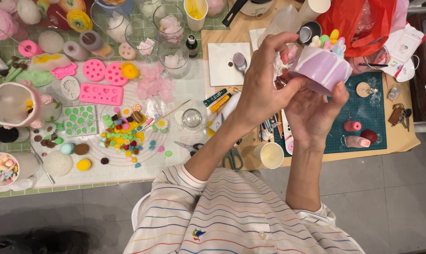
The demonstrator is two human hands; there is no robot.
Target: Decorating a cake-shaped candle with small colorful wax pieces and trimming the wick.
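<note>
In the upper right of the frame, the right hand cradles a tilted lilac cake-shaped candle while the left hand pinches white trim at its rim; loose toppings may slide onto the crowded worktop.

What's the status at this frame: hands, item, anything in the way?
Right hand cups the lilac cup from below. Left hand pinches at its rim, by white stuff. Cup tilted, above the green mat. Nothing in the way.
</note>
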